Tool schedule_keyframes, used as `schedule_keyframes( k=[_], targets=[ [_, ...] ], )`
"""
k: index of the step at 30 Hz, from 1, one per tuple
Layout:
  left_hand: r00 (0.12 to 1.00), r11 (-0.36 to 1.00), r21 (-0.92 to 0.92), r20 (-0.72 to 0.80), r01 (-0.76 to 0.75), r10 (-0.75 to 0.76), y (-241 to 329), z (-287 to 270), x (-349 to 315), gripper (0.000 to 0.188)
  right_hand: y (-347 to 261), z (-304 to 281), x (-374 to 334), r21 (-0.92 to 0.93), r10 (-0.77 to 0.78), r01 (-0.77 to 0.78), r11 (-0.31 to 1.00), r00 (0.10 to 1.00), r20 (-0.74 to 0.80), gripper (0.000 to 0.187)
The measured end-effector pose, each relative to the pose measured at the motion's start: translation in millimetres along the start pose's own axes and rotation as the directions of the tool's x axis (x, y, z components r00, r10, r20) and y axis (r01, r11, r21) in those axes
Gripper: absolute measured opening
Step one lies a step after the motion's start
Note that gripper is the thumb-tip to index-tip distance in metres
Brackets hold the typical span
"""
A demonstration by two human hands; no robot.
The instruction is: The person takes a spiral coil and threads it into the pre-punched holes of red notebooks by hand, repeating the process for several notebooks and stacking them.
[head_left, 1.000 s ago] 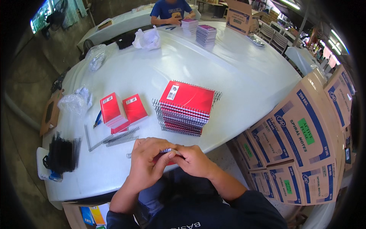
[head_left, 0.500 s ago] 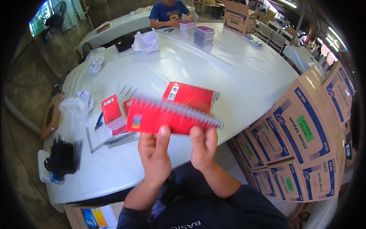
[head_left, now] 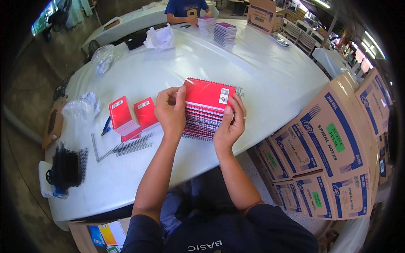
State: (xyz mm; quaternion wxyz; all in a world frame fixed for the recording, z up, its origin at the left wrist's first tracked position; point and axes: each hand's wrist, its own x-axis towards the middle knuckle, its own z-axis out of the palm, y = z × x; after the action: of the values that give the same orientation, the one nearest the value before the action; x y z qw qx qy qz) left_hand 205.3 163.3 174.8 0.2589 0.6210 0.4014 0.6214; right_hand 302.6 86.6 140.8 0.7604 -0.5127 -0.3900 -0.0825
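A stack of red spiral notebooks point(head_left: 200, 122) stands on the table in front of me, wire bindings showing along its near side. Its top notebook point(head_left: 206, 92) lies cover up, with a small white label near the right edge. My left hand point(head_left: 171, 110) is closed on the left edge of that notebook, the thumb along its side. On the opposite edge my right hand point(head_left: 231, 120) grips it, fingers curled over the right side. Left of the stack are two piles of red notebooks without visible wire, a nearer-left pile point(head_left: 123, 113) and another pile point(head_left: 145, 113).
Loose wire spirals point(head_left: 126, 147) and blue-handled pliers point(head_left: 106, 126) lie left. Black spirals point(head_left: 69, 168) sit at the left edge. Cartons point(head_left: 329, 143) are stacked at right. A person point(head_left: 187, 10) works across the table point(head_left: 270, 84) near notebook stacks point(head_left: 225, 33).
The red spiral notebook, held tilted in the air before, now lies on the stack. Both hands have moved forward with it, to the stack's two sides.
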Motion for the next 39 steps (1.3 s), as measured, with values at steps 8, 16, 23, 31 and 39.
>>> schedule_keyframes(
  k=[8, 16, 23, 31, 39],
  targets=[
    [1.0, 0.973, 0.232, 0.023, -0.023, 0.018, -53, -67, 41, 0.027, 1, -31, -4, -0.122, -0.28, 0.27, 0.955, 0.957, -0.075, 0.014],
    [0.83, 0.555, 0.665, 0.551, -0.501, 0.089, -115, -110, -4, 0.021, -24, -26, -75, 0.244, -0.125, 0.01, 0.97, 0.879, 0.46, 0.02],
    [0.944, 0.963, -0.082, -0.195, 0.256, -0.267, -9, -152, -75, 0.023, -49, 2, -105, 0.165, 0.425, -0.962, 0.219, 0.246, 0.871, 0.041],
    [0.989, 0.891, 0.433, 0.123, -0.132, 0.087, 18, -188, -109, 0.072, -58, -6, -55, 0.053, 0.02, -0.257, 0.965, 0.273, 0.962, 0.028],
    [0.819, 0.939, -0.084, 0.519, 0.335, -0.245, -55, -170, -123, 0.028, -4, -15, -64, -0.038, 0.195, -0.579, 0.815, 0.213, 0.957, 0.018]
  ],
)
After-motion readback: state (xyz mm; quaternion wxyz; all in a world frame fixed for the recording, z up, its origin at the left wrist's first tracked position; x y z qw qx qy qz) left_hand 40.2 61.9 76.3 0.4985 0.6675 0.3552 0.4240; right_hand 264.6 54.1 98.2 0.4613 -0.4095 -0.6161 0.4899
